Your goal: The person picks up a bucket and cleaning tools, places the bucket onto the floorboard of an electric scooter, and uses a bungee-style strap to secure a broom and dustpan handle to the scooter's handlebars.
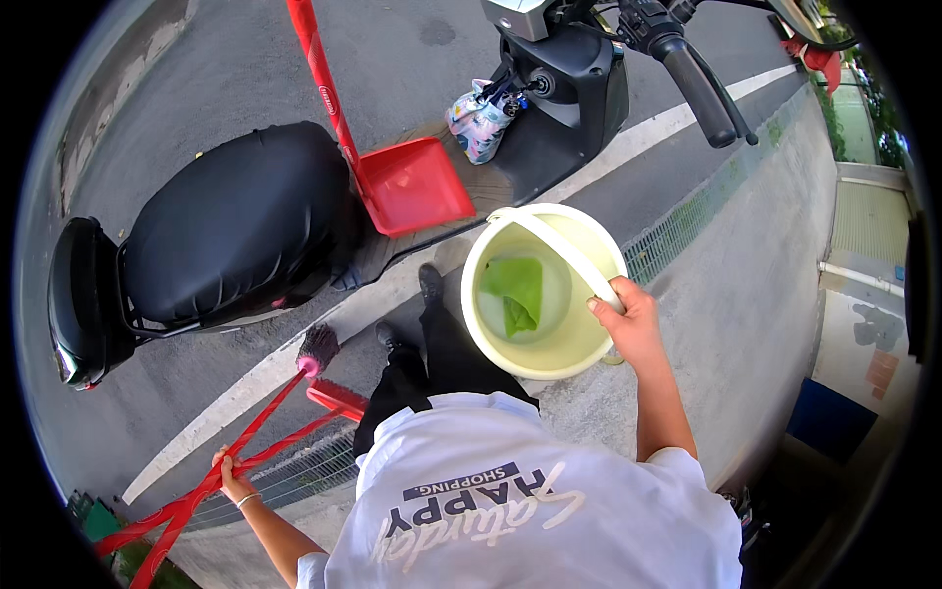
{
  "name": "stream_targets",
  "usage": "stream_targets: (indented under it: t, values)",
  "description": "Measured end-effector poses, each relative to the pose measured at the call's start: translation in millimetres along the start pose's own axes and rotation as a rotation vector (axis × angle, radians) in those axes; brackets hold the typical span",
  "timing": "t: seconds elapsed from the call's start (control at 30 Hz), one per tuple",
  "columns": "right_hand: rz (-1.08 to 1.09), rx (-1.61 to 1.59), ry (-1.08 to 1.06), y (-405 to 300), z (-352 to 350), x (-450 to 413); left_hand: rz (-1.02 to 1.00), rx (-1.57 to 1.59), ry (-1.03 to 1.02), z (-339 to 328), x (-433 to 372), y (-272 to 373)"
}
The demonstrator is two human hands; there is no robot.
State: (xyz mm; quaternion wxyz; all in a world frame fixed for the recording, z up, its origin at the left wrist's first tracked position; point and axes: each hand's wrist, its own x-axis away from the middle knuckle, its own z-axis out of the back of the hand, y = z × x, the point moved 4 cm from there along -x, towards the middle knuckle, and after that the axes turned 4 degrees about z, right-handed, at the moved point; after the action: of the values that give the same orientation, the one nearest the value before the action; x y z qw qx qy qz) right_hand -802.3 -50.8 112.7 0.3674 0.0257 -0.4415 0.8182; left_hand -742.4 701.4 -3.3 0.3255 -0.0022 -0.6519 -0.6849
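My right hand (631,315) grips the handle of a pale yellow plastic bucket (592,353), which holds a green cloth (516,288). Off to the left, my left hand (234,478) is closed around two crossed red poles. One pole ends in a dark-bristled round brush (320,346) with a pink collar, the other in a red broom head (340,400). A red long-handled dustpan (419,188) rests on the footboard of a scooter, its handle rising towards the top of the view.
The scooter's black seat (235,221) and handlebar grip (695,92) stand ahead of me. A patterned bag (480,121) hangs near its key. Underfoot are a white painted line (221,412), a metal drain grating (681,221) and concrete. A blue panel (831,420) is at the right.
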Motion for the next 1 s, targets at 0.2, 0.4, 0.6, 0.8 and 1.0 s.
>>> stream_targets:
  t: [0.2, 0.4, 0.6, 0.8, 1.0]
  values:
    - [0.131, -0.149, -0.019, -73, 8, -32, 0.0, 0.03, 0.052, 7, 19, -13]
    - [0.138, -0.428, -0.155, -91, -30, -100, 0.006, 0.048, 0.117, 17, 52, -27]
    - [0.086, -0.612, -0.219, -108, -78, -170, 0.0, 0.1, 0.134, 26, 80, -32]
    - [0.052, -0.603, -0.291, -117, -120, -224, -0.013, 0.102, 0.195, 19, 102, -30]
    - [-0.014, -0.628, -0.35, -107, -167, -261, 0.03, 0.108, 0.23, 13, 114, -37]
